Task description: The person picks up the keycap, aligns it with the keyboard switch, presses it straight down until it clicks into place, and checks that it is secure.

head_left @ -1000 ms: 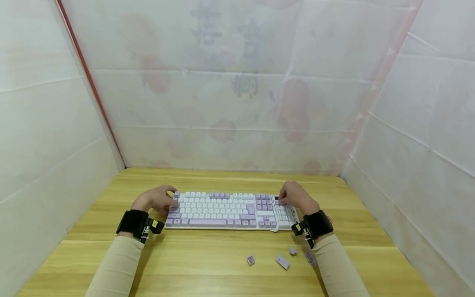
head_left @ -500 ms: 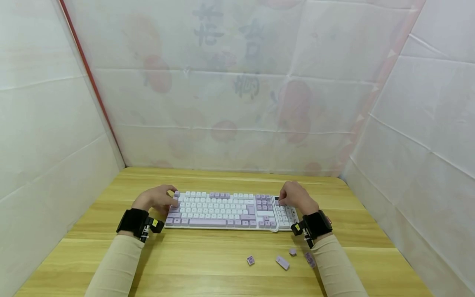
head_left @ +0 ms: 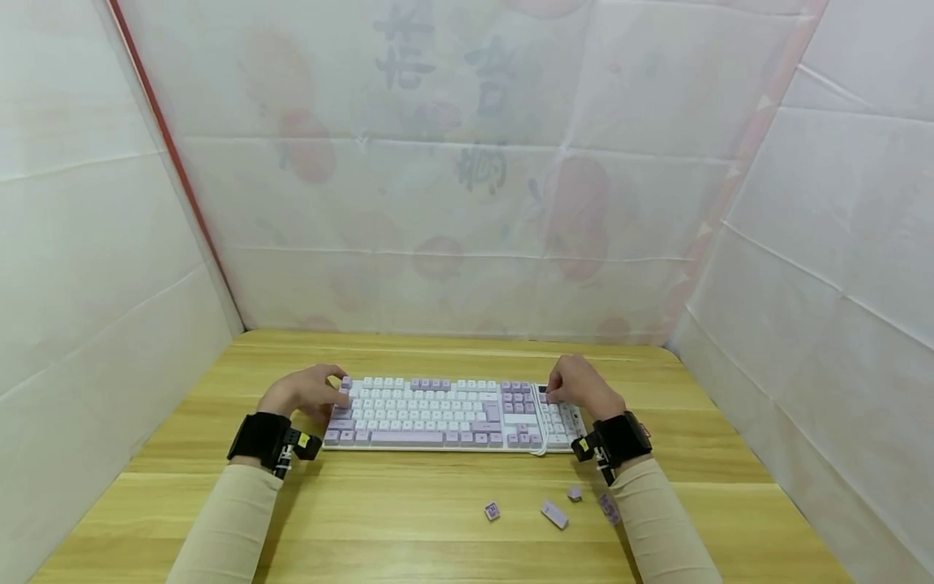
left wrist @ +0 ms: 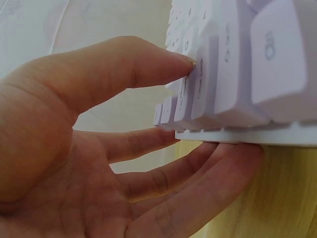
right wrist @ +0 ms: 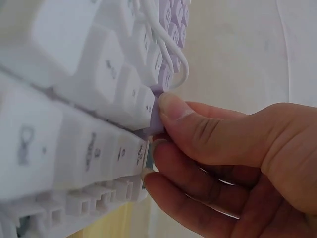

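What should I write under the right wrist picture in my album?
Fingers pinch a purple key on the keyboard, near a white cord.

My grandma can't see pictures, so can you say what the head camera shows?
A person's left hand and right hand touch opposite ends of a white-and-purple keyboard on a wood-grain table. Four loose purple keycaps lie on the table's nearer part.
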The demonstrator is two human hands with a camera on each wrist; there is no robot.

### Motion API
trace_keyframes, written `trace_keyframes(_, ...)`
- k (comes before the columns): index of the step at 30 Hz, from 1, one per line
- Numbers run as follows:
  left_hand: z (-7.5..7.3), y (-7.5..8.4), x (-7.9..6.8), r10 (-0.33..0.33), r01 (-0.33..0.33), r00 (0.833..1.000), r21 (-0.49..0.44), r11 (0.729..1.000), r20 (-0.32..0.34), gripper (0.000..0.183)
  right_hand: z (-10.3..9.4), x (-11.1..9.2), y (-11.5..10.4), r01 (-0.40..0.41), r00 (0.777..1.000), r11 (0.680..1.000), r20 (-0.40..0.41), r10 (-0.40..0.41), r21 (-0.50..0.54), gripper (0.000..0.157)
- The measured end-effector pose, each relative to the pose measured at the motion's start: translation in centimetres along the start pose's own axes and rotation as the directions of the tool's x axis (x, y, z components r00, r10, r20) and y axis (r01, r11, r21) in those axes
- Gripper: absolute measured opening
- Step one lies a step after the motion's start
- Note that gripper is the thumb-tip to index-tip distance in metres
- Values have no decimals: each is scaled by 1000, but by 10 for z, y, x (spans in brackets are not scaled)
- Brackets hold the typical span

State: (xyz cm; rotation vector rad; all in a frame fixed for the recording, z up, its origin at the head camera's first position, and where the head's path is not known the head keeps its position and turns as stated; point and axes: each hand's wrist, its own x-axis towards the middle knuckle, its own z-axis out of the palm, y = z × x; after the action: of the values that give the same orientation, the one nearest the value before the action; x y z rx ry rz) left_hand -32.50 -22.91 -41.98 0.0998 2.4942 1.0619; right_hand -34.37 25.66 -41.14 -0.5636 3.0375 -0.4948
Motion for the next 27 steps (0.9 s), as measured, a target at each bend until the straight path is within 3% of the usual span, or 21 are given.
trace_keyframes(6,-1,0,-1,0,0,1000,-2,1000,-1,72,1,0,-2,12,1000,1000,-3,-12,-28,12)
trace_keyframes(13,-2,0,-1,-4,4,1000,-3,1000,-1,73,-1,-2,-2,-11,1000,999,6,11,35,11)
trace_keyframes(19,0,-2,1,1,-1,1000,-24,1000,0,74,0,0,-1,24,1000,1000,-3,-24,0,14)
trace_keyframes(27,-1,-2,1,2,-2,1000,-38,999,5,72,-1,-2,2,29,1000,998,8,-30,60,11)
